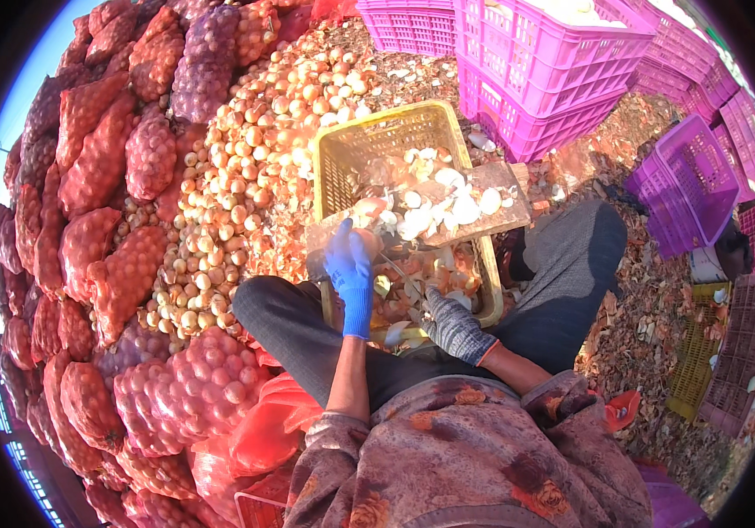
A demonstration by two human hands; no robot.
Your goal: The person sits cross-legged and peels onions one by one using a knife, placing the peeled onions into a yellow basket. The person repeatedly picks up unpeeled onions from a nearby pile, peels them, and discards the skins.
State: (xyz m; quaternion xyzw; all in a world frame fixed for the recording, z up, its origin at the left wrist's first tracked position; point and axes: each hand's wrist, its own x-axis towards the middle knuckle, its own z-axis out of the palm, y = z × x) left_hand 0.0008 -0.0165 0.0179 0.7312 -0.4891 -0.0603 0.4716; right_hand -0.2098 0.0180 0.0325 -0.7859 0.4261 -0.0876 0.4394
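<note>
My left hand (349, 270), in a blue coated glove, grips an onion (371, 241) on the near left part of a wooden board (496, 214). My right hand (453, 327), in a grey knitted glove, is closed on a knife, whose thin blade (393, 265) points up and left towards that onion. The handle is hidden in the fist. The board lies across a yellow plastic crate (387, 119) between my knees. Peeled white onions and pieces of skin (440, 211) are heaped on the board. More loose onion skins (410, 290) fill the near part of the crate.
A spread of unpeeled onions (252, 152) covers the ground at the left, backed by piled red mesh sacks of onions (94, 145). Stacked pink crates (536, 72) holding white onions stand ahead. A purple crate (688, 185) is tilted at the right, near yellow crates (697, 350).
</note>
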